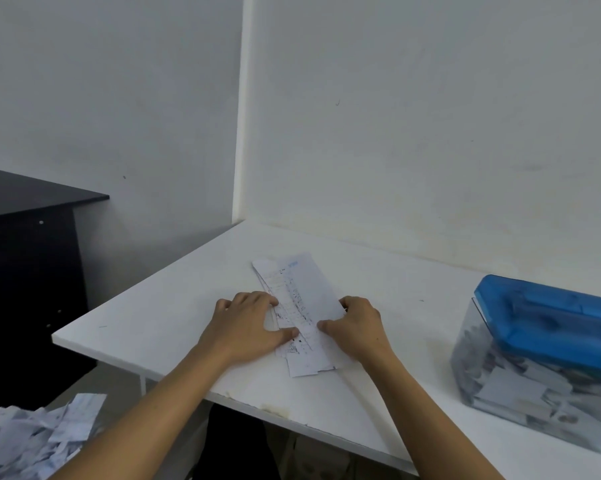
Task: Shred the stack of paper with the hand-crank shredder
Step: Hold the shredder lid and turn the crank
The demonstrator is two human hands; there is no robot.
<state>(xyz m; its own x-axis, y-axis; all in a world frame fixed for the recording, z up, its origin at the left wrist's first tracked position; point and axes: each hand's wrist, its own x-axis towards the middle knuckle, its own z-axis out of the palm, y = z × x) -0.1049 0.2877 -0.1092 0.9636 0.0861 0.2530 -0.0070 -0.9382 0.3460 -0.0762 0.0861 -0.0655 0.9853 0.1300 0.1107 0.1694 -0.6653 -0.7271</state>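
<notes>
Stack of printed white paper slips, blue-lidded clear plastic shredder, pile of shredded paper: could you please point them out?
Stack of printed white paper slips point(300, 296): head view, its bare middle.
Blue-lidded clear plastic shredder point(551, 320): head view, its blue lid.
Pile of shredded paper point(32, 441): head view, the heap's centre.

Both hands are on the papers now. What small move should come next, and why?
Probably square the stack of paper and lift it toward the shredder. The left hand and the right hand hold its two sides, thumbs on top, but the sheets lie fanned and flat on the table, and the shredder stands apart to the right.
</notes>
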